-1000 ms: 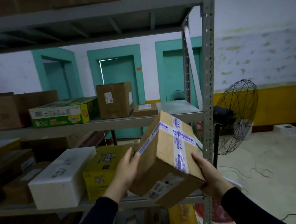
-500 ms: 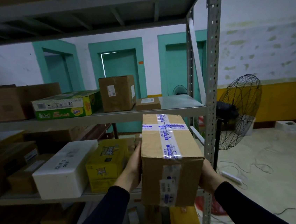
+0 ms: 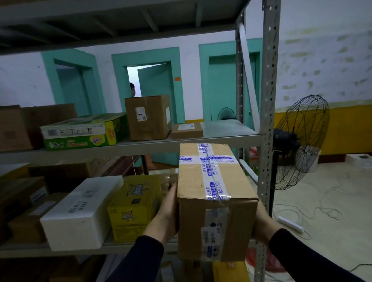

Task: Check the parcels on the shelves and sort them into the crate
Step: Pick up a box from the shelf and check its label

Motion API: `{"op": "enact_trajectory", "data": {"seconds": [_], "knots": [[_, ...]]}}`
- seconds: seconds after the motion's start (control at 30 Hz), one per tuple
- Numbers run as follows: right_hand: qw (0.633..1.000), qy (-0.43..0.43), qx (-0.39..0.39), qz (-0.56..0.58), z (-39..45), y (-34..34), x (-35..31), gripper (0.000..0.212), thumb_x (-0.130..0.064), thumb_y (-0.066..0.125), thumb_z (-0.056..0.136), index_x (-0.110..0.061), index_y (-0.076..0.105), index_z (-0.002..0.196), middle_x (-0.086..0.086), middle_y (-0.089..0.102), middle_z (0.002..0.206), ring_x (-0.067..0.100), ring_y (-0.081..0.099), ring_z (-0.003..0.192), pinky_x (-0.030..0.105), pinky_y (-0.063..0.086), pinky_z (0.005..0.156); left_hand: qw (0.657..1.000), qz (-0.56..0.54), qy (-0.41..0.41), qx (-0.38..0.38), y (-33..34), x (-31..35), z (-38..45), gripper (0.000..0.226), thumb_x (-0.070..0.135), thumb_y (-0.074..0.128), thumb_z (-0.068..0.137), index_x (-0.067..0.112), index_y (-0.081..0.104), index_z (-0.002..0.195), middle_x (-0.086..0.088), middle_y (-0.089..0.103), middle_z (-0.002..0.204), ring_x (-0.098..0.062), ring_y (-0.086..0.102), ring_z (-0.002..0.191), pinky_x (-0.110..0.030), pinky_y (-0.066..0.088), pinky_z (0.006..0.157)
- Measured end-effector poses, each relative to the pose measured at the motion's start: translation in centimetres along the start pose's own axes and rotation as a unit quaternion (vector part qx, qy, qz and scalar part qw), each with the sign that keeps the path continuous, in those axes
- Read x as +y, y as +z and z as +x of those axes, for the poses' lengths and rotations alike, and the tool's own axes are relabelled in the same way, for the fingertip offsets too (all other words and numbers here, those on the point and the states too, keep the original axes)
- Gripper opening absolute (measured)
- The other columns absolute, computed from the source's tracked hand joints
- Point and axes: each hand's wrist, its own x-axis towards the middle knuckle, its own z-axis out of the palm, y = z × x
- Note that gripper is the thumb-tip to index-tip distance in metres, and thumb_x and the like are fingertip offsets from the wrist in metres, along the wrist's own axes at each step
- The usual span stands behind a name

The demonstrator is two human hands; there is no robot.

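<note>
**Parcel held up before the rack**

Parcel [image 3: 216, 197]: brown carton, crossed blue-printed tape on top, label on the near face. Held in the air at the right end of the rack [image 3: 269, 113], just below its middle shelf [image 3: 117, 149], near the right front post. Level, near face toward the camera.

Left hand [image 3: 167, 214]: flat against the parcel's left side, fingers straight, pressing inward. Dark sleeve to the wrist.

Right hand [image 3: 261, 223]: against the parcel's right side low down, mostly hidden behind the carton; cannot tell how far the fingers curl. Dark sleeve too.

On the middle shelf, left to right: large brown box [image 3: 2, 130], green box [image 3: 83, 133], tall box [image 3: 148, 117] with a small white label, flat box [image 3: 186, 130] touching the tall one's base.

On the lower shelf, left of the parcel: yellow box [image 3: 136, 205] just beside the left hand, white foam box [image 3: 82, 213] touching it, more brown cartons further left, dim.

Right of the rack: fan [image 3: 300, 142] on the floor, white power strip [image 3: 289, 223] and cables near it.

Behind the rack: three teal doorways; middle door [image 3: 154, 79] ajar, part of a person [image 3: 132, 89] showing in the gap.
</note>
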Motion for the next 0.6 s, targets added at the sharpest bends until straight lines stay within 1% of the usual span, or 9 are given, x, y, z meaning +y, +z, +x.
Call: {"op": "enact_trajectory", "data": {"seconds": [0.03,0.1,0.13,0.23,0.3,0.37,0.47,0.53,0.6], "knots": [[1.000,-0.005,-0.005,-0.004,-0.1,0.0,-0.3,0.026,-0.018,0.041,0.108,-0.007,0.059,0.095,0.003,0.071,0.062,0.013,0.066,0.050,0.021,0.052,0.045,1.000,0.001,0.010,0.005,-0.1,0.3,-0.2,0.047,0.046,0.035,0.104,0.014,0.070,0.108,-0.010,0.076,0.094,-0.022,0.073,0.082,-0.031,0.059,0.068],[1.000,-0.010,-0.007,-0.010,-0.1,0.1,-0.5,0.027,-0.017,0.039,0.108,-0.006,0.059,0.095,0.002,0.072,0.062,0.013,0.067,0.050,0.020,0.052,0.046,1.000,-0.008,0.021,0.001,-0.4,0.3,-0.2,0.046,0.046,0.035,0.105,0.014,0.068,0.111,-0.010,0.076,0.095,-0.022,0.074,0.083,-0.031,0.059,0.066],[1.000,-0.011,-0.007,-0.011,-0.1,0.2,-0.6,0.026,-0.017,0.039,0.108,-0.005,0.059,0.095,0.002,0.071,0.061,0.012,0.066,0.050,0.020,0.052,0.046,1.000,-0.011,0.021,0.001,-0.5,0.2,0.0,0.047,0.046,0.035,0.105,0.014,0.069,0.109,-0.010,0.076,0.092,-0.021,0.074,0.080,-0.030,0.058,0.063],[1.000,-0.003,-0.004,-0.005,-0.6,0.3,-0.2,0.025,-0.018,0.041,0.108,-0.004,0.058,0.094,0.003,0.070,0.059,0.013,0.065,0.047,0.020,0.051,0.043,1.000,-0.010,0.001,0.003,0.3,-0.3,-0.1,0.051,0.047,0.036,0.104,0.012,0.071,0.094,-0.008,0.075,0.078,-0.019,0.072,0.066,-0.026,0.056,0.056],[1.000,0.004,0.002,0.002,-0.8,0.0,0.1,0.030,-0.017,0.040,0.108,-0.004,0.058,0.087,0.003,0.068,0.054,0.013,0.064,0.043,0.019,0.050,0.040,1.000,0.005,-0.008,0.001,0.6,-0.5,0.0,0.052,0.048,0.035,0.104,0.013,0.071,0.093,-0.007,0.075,0.077,-0.018,0.072,0.066,-0.028,0.057,0.061],[1.000,0.003,0.003,0.017,-1.1,-0.3,0.1,0.031,-0.016,0.040,0.108,-0.005,0.057,0.085,0.003,0.066,0.052,0.012,0.063,0.041,0.019,0.049,0.039,1.000,0.014,0.000,0.000,0.9,-0.1,0.0,0.050,0.046,0.034,0.105,0.013,0.070,0.096,-0.008,0.074,0.079,-0.019,0.072,0.069,-0.029,0.056,0.065],[0.999,-0.018,0.003,0.027,-0.8,-0.6,-0.8,0.028,-0.017,0.040,0.107,-0.007,0.060,0.089,0.002,0.068,0.056,0.013,0.063,0.044,0.020,0.051,0.042,0.999,0.016,0.029,-0.013,1.4,0.7,0.3,0.047,0.044,0.036,0.105,0.014,0.071,0.097,-0.008,0.074,0.082,-0.019,0.072,0.072,-0.028,0.057,0.064],[0.999,-0.042,0.010,0.027,-0.4,-0.9,-1.8,0.027,-0.018,0.040,0.108,-0.009,0.062,0.094,0.004,0.070,0.062,0.013,0.065,0.048,0.021,0.052,0.045,0.999,-0.001,0.048,-0.017,2.1,1.0,0.7,0.045,0.041,0.037,0.105,0.013,0.070,0.096,-0.007,0.074,0.080,-0.017,0.072,0.069,-0.025,0.057,0.058],[0.997,-0.067,0.013,0.022,0.1,-1.3,-2.8,0.027,-0.017,0.039,0.108,-0.011,0.063,0.097,0.005,0.070,0.068,0.014,0.066,0.051,0.022,0.054,0.048,0.998,-0.021,0.060,-0.015,3.0,1.5,1.2,0.042,0.040,0.038,0.105,0.012,0.070,0.104,-0.007,0.075,0.082,-0.018,0.073,0.071,-0.025,0.056,0.055]]}}
